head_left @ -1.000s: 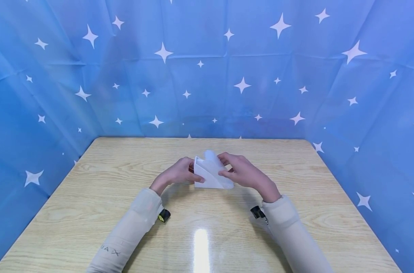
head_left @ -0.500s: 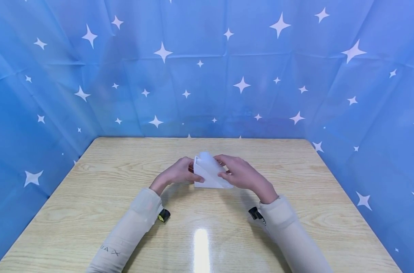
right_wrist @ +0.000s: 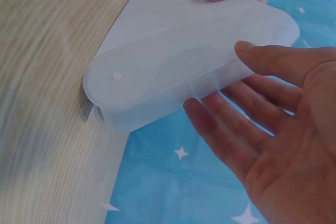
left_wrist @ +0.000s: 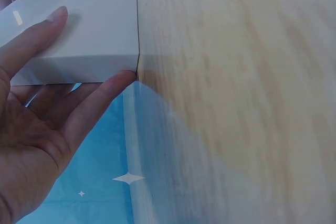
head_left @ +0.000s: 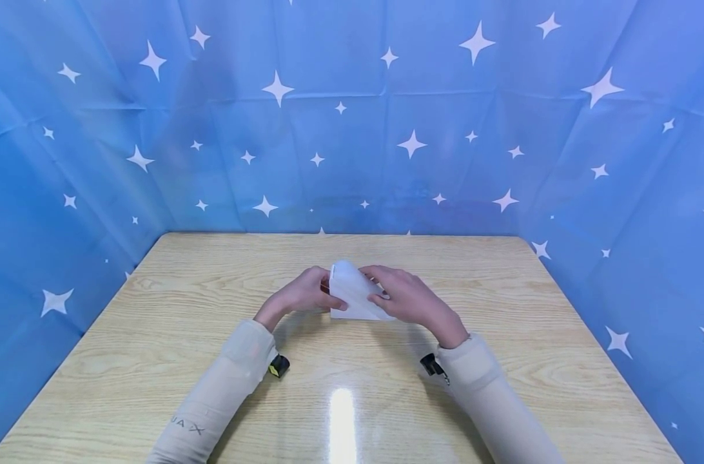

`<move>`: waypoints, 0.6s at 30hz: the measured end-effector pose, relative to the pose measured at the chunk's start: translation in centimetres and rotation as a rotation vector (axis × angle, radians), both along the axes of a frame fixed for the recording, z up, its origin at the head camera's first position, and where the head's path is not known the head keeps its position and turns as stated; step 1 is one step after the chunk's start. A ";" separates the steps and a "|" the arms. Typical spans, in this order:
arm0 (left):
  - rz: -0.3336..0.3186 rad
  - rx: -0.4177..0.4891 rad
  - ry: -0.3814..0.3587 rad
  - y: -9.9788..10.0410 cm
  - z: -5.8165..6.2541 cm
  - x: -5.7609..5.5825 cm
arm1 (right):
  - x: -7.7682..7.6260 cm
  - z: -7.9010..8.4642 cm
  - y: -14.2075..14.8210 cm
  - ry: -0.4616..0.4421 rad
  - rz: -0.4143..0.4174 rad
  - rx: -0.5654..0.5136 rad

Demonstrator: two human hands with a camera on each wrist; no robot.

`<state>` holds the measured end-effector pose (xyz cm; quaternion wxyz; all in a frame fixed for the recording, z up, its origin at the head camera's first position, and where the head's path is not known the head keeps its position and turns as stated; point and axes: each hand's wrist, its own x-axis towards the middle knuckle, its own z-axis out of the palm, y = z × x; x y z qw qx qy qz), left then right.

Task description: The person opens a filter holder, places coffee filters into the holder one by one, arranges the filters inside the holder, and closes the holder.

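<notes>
A white box [head_left: 352, 314] stands on the table, its slanted translucent lid [head_left: 352, 283] lying over it. My left hand [head_left: 302, 292] grips the box at its left end, thumb on the front face and fingers behind. In the left wrist view one fingertip reaches the corner of the box [left_wrist: 100, 30] by the table. From the right, my right hand [head_left: 412, 298] holds the lid between thumb and fingers. Along the lid [right_wrist: 173, 72] in the right wrist view, the thumb lies on its face and the fingers touch its edge. The inside of the box is hidden.
The wooden table [head_left: 155, 361] extends around both arms, with a bright light reflection near its front. A blue curtain with white stars [head_left: 352, 142] hangs behind the table and on both sides. Small black devices [head_left: 279, 366] sit at both wrists.
My right hand has moved slightly left and swung the lid's upper end down leftward, so the lid now lies over the box's slanted opening. The left hand and box have stayed put.
</notes>
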<state>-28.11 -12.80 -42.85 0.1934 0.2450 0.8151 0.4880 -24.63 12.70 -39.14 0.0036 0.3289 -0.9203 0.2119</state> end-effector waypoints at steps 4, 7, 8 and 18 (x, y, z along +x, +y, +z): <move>0.002 0.000 -0.004 0.0 0.1 0.0 | -0.1 -0.2 0.0 0.008 0.006 -0.001; 0.001 -0.003 -0.009 0.0 0.1 0.0 | -0.2 -0.3 0.0 0.002 0.016 -0.014; 0.000 -0.005 -0.012 0.1 0.1 0.0 | -0.2 -0.3 0.0 -0.006 0.020 -0.022; -0.016 -0.017 -0.010 0.1 -0.1 -0.1 | -0.2 -0.4 0.4 -0.057 0.035 -0.039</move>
